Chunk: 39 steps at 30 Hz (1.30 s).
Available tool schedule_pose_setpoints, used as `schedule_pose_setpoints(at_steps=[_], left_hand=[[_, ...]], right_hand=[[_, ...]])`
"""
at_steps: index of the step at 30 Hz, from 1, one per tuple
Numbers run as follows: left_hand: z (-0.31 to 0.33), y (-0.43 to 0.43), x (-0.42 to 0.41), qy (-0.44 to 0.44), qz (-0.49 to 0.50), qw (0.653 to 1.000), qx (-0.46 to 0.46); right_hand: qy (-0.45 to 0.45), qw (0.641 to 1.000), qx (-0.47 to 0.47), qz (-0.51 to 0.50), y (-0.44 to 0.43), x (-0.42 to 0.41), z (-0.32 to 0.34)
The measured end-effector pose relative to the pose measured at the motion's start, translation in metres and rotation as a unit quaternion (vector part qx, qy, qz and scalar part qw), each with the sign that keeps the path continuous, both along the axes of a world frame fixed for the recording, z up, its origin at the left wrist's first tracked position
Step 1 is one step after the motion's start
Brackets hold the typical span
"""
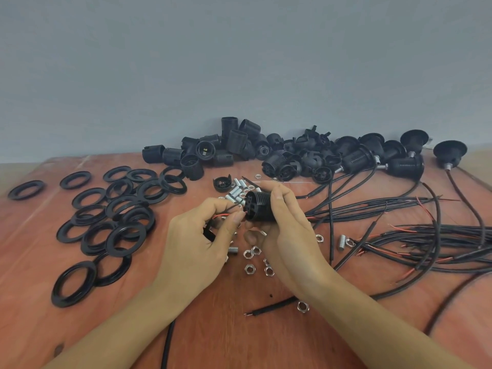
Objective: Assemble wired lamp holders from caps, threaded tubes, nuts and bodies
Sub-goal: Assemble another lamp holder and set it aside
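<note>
- The right hand (290, 230) grips a black ribbed lamp holder body (260, 209) above the middle of the tabletop (239, 336), with its fingers curled over the top and its thumb underneath.
- The body's terminal end faces the left hand (197, 235).
- The left hand pinches a red wire (221, 216) and a black wire (231, 207) between thumb and forefinger, just beside that end.
- Threaded tubes (236, 188) lie behind the hands, near a single cap (222, 182).
- Nuts (251, 253) are scattered below the body.
- Loose bodies (213, 150) are heaped along the wall.
- Black rings (106, 217) are spread on the left.
- Cables (426, 235) fan out on the right.
</note>
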<state>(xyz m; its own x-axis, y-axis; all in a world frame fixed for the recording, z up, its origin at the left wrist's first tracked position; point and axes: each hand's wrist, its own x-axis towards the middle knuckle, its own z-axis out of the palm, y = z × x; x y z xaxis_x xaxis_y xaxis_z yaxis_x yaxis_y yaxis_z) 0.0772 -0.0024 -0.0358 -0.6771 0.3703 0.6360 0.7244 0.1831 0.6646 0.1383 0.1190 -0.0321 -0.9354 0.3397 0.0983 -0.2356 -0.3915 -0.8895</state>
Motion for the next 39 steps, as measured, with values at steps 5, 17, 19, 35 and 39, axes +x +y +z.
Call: schedule_pose_setpoints(at_steps=[5, 17, 19, 35, 39], left_hand=[[0.0019, -0.0006, 0.0008, 0.02, -0.002, 1.0, 0.0], [-0.0006, -0.0014, -0.0028, -0.056, -0.044, 0.997, 0.041], [0.0, -0.0005, -0.002, -0.084, -0.065, 0.993, 0.051], [0.0013, 0.0004, 0.0001, -0.115, -0.07, 0.989, 0.062], [0.0013, -0.0003, 0.0021, -0.069, -0.042, 0.996, 0.036]], right_hand=[[0.011, 1.0, 0.026, 0.006, -0.002, 0.0019, -0.004], [0.023, 0.999, 0.044, -0.011, 0.0006, 0.0004, -0.0028], [0.024, 0.998, 0.048, -0.015, 0.0005, -0.0004, -0.0037], [0.022, 0.994, 0.1, -0.033, -0.0028, 0.0022, -0.0037], [0.037, 0.992, 0.111, -0.043, -0.0029, 0.0044, -0.0025]])
